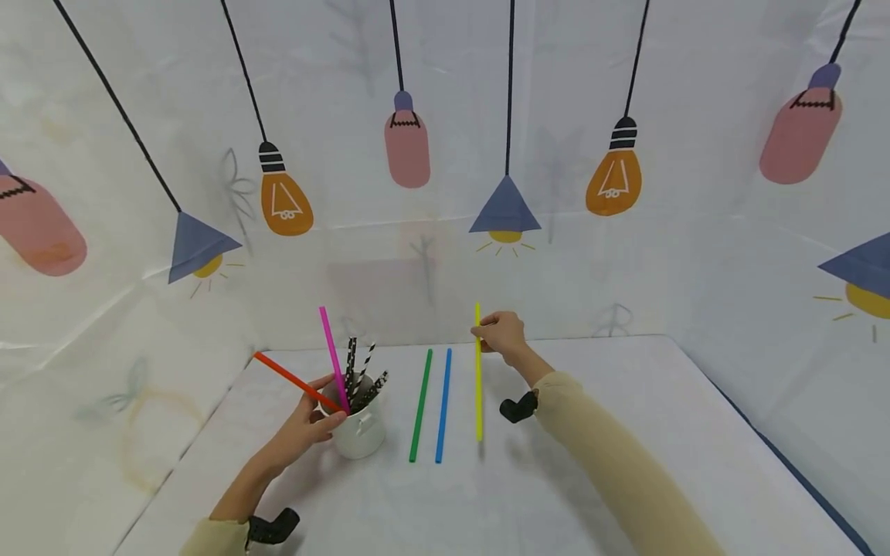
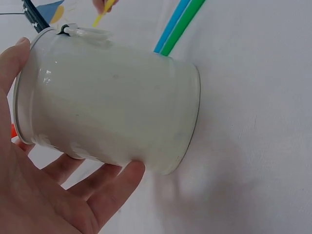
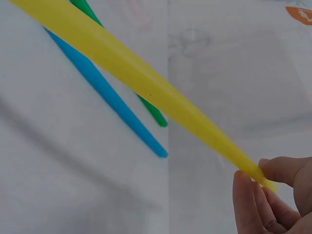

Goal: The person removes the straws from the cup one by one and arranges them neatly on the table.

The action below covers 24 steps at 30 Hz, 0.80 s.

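Note:
My left hand [image 1: 300, 432] holds a white cup [image 1: 358, 439], thumb near the rim and fingers along its side in the left wrist view. In the cup stand a magenta straw [image 1: 332, 347], an orange-red straw [image 1: 287, 374] leaning far left, and several black-and-white patterned straws [image 1: 351, 363]. Off to the right, my right hand [image 1: 506, 337] pinches a yellow straw [image 1: 478, 394] near its far end, between thumb and fingers. The yellow straw is raised, its shadow falling on the white table [image 3: 73, 204]. Between cup and yellow straw lie a green straw [image 1: 420, 405] and a blue straw [image 1: 443, 405].
A white sheet printed with hanging lamps [image 1: 504, 208] and bulbs [image 1: 613, 181] rises behind the table and along its sides. The table's right edge [image 1: 765, 444] runs diagonally toward the front. A dark wrist device [image 1: 518, 406] sits on the right wrist.

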Available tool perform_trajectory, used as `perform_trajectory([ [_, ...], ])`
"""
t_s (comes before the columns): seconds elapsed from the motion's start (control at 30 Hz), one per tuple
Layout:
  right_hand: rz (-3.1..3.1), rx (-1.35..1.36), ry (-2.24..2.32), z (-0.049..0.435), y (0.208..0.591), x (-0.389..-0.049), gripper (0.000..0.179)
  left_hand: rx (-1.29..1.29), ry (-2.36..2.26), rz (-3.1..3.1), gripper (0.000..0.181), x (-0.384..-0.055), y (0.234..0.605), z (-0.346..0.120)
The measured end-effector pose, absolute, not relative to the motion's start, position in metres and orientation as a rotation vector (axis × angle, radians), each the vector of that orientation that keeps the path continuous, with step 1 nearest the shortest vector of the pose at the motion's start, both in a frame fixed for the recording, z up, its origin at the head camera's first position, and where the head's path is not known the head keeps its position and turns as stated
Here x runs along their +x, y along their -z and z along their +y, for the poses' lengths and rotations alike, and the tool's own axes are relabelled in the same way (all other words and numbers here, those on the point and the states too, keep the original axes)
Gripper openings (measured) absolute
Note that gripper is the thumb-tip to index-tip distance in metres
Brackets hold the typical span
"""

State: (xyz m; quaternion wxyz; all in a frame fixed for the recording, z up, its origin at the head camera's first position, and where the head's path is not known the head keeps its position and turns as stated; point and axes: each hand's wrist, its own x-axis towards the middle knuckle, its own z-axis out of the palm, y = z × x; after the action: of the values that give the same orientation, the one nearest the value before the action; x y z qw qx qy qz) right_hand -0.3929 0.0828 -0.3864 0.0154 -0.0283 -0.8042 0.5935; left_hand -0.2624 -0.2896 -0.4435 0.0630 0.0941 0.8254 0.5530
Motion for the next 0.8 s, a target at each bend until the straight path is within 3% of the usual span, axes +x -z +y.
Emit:
perform_trajectory([
  [0.37,-2.545,-0.234,-1.876,0.068,0.432,-0.393,0.025,0.259,-1.722,2.456,0.069,-0.261,0.445,-0.289],
  [0.8,-2.637,-0.418,-1.762,0.065,0.459,-0.401,0.025,0.249,-1.703,2.482,0.069,-0.261,0.445,-0.288],
])
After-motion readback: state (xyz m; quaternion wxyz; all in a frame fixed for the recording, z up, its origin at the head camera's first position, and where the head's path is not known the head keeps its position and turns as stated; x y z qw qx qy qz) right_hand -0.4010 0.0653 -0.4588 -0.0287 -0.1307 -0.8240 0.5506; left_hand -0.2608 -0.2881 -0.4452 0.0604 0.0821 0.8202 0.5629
